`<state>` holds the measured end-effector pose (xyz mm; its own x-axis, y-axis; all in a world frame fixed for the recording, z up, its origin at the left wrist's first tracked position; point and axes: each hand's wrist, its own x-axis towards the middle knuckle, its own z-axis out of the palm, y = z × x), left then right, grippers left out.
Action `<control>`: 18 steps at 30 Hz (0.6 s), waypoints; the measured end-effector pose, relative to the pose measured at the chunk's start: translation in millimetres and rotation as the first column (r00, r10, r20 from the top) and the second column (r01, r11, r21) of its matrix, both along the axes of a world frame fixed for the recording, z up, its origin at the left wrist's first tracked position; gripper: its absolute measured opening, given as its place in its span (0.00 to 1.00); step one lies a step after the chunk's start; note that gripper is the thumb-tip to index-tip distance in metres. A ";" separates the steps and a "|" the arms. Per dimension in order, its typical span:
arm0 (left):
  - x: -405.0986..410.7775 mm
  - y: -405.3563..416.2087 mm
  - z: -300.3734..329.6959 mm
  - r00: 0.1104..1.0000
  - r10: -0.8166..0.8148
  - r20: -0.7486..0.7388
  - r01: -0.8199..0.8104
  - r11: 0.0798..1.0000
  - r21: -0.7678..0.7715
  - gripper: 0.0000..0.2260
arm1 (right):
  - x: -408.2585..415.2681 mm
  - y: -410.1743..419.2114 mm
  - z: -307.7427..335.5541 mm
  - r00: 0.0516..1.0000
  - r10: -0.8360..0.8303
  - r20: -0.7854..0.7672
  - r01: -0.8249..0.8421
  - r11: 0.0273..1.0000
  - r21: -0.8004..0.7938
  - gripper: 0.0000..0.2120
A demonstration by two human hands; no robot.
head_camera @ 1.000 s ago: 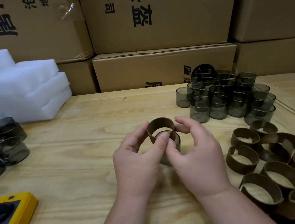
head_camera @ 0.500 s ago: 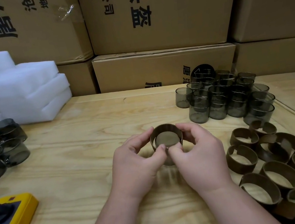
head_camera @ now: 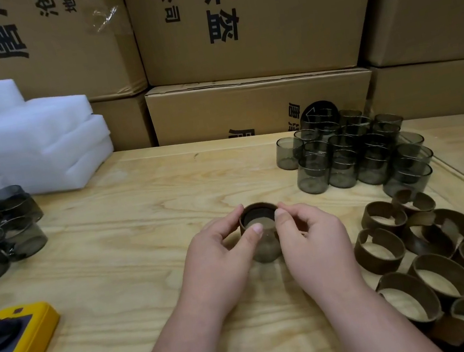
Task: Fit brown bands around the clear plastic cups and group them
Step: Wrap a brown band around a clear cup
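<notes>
At the table (head_camera: 145,253) centre, both hands, left hand (head_camera: 223,258) and right hand (head_camera: 307,240), pinch the brown band (head_camera: 257,210) around the upright clear cup (head_camera: 265,247): light, thin-walled and likely slippery, best gripped at opposite rim sides

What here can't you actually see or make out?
- Head view: how far the brown band sits down the cup; the left hand and right hand cover its sides.
- Yellow device: cut off by the left edge.
- Loose bands: run off the right edge.
</notes>
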<state>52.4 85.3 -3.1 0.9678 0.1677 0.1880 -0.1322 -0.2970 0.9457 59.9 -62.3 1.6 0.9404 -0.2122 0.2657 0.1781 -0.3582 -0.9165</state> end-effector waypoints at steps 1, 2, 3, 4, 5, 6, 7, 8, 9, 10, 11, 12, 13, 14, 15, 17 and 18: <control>0.1 0.6 0.2 1.000 0.001 -0.007 0.000 0.999 0.032 0.20 | 0.9 0.5 -0.6 1.000 0.005 -0.016 -0.005 1.000 -0.011 0.09; 0.2 0.6 0.2 1.000 -0.002 -0.013 0.003 0.999 0.054 0.21 | 1.4 0.5 -1.4 1.000 0.008 -0.024 -0.008 1.000 -0.021 0.10; 0.6 0.1 0.0 1.000 -0.007 -0.016 0.008 0.998 0.066 0.21 | 1.5 0.7 -2.1 1.000 0.009 -0.025 -0.010 0.999 -0.032 0.12; 0.9 -0.3 -0.3 1.000 -0.012 -0.017 0.013 0.997 0.071 0.21 | 1.4 1.1 -2.8 1.000 0.010 -0.020 -0.011 0.999 -0.040 0.13; 1.3 -0.6 -0.7 1.000 -0.019 -0.016 0.020 0.997 0.073 0.21 | 1.6 1.8 -3.7 1.000 0.009 -0.013 -0.010 0.999 -0.038 0.14; 1.6 -0.9 -1.0 1.000 -0.027 -0.012 0.028 0.997 0.071 0.20 | 1.8 2.3 -4.8 1.000 0.006 -0.007 -0.006 1.000 -0.023 0.14; 1.7 -1.3 -1.1 0.999 -0.034 -0.004 0.034 0.998 0.058 0.18 | 2.1 2.9 -5.7 1.000 0.001 -0.006 -0.001 1.000 0.002 0.13; 1.8 -1.7 -1.0 0.999 -0.039 0.010 0.039 0.999 0.036 0.17 | 2.4 3.7 -6.3 1.000 -0.004 -0.006 0.004 0.999 0.040 0.13; 1.9 -2.2 -0.7 0.999 -0.042 0.031 0.042 0.999 0.016 0.16 | 3.0 4.8 -6.2 1.000 -0.010 -0.003 0.010 0.996 0.087 0.12; 2.1 -3.2 -0.3 0.998 -0.043 0.053 0.043 0.999 0.003 0.16 | 3.7 6.1 -5.6 1.000 -0.014 0.003 0.013 0.990 0.139 0.12; 2.3 -4.9 0.1 0.996 -0.047 0.072 0.048 0.999 -0.011 0.18 | 4.5 7.7 -4.7 1.000 -0.016 0.011 0.014 0.982 0.190 0.12; 2.5 -6.8 0.0 0.995 -0.057 0.084 0.061 0.997 -0.041 0.19 | 5.6 9.0 -4.0 1.000 -0.018 0.021 0.012 0.971 0.238 0.13; 2.4 -9.3 0.2 0.994 -0.070 0.085 0.078 0.992 -0.099 0.20 | 6.6 9.7 -3.4 0.999 -0.020 0.031 0.011 0.959 0.282 0.14; 2.4 -11.0 0.2 0.994 -0.077 0.079 0.090 0.980 -0.178 0.19 | 8.0 10.1 -3.4 0.999 -0.021 0.038 0.008 0.946 0.324 0.14; 2.3 -11.7 -0.1 0.995 -0.071 0.075 0.089 0.961 -0.261 0.18 | 9.1 10.5 -3.5 0.999 -0.020 0.042 0.003 0.931 0.364 0.13; 2.8 -10.4 0.6 0.998 -0.033 0.050 0.051 0.902 -0.429 0.15 | 9.8 11.0 -4.1 0.999 -0.018 0.044 -0.003 0.899 0.437 0.12; 3.3 -8.9 1.8 0.999 -0.024 0.026 0.034 0.863 -0.504 0.13 | 10.3 11.6 -4.5 0.999 -0.018 0.045 -0.005 0.882 0.472 0.11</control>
